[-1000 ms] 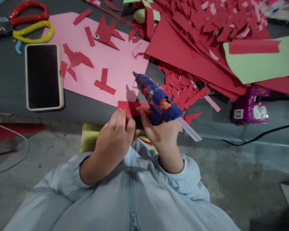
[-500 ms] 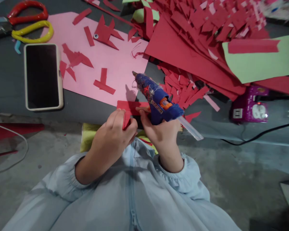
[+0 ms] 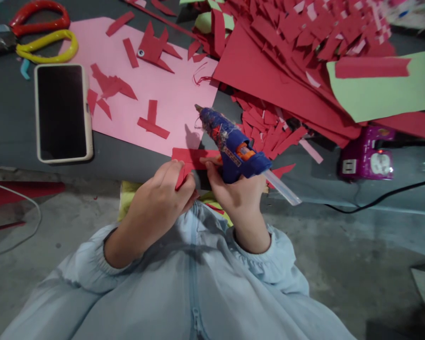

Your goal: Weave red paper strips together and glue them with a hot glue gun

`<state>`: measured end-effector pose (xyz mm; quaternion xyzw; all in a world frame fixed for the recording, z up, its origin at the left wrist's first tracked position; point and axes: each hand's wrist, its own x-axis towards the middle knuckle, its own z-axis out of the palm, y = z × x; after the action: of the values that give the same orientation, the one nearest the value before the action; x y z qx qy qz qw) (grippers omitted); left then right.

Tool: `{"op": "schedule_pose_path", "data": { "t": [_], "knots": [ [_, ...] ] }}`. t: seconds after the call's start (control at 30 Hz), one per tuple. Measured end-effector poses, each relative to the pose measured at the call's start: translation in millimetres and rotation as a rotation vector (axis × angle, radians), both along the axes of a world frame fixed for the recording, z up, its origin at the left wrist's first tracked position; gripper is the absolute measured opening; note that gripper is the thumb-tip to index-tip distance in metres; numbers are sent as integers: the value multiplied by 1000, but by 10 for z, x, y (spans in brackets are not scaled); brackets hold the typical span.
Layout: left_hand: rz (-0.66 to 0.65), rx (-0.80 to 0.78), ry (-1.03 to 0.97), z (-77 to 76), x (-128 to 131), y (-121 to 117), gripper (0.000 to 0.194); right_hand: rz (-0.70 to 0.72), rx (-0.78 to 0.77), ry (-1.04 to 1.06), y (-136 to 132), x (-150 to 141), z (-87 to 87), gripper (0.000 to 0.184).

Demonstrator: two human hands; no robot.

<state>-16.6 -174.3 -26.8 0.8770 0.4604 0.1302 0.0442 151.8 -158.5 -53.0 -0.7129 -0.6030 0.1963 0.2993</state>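
Observation:
My right hand (image 3: 237, 196) is wrapped round the grip of a blue glue gun (image 3: 223, 134), whose nozzle points up and left over the pink sheet (image 3: 177, 94). A clear glue stick (image 3: 283, 188) juts from the gun's rear. The right thumb also rests on a red paper strip (image 3: 194, 155) at the table's front edge. My left hand (image 3: 159, 200) is closed on a small red paper piece (image 3: 182, 175) just below that strip's left end; its fingertips are partly hidden. On the pink sheet lie a red paper fish (image 3: 157, 49) with a stuck-on eye and several red cut pieces (image 3: 154, 120).
Left of the sheet are a phone (image 3: 62, 113) and scissors with red and yellow handles (image 3: 42, 35). Red paper sheets and scraps (image 3: 269, 80) heap up at the right, with green paper (image 3: 382, 92) on top. A purple power adapter (image 3: 368, 156) with a black cable stands at far right.
My left hand has shifted slightly left and down, tilting the small red piece away from the strip. The right hand and glue gun stay nearly in place.

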Motion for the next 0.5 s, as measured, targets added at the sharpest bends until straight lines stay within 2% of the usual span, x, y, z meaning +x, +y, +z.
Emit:
{"op": "schedule_pose_path", "data": {
  "t": [0.2,0.37,0.5],
  "knots": [
    [0,35,52,10,6,5,22,-12,-16,17,-4,-2,-13,28],
    [-9,-2,62,28,16,15,19,-2,3,-14,-12,4,-9,32],
    [-22,-29,73,35,21,10,25,12,9,-30,-13,9,-12,30]
  ]
}}
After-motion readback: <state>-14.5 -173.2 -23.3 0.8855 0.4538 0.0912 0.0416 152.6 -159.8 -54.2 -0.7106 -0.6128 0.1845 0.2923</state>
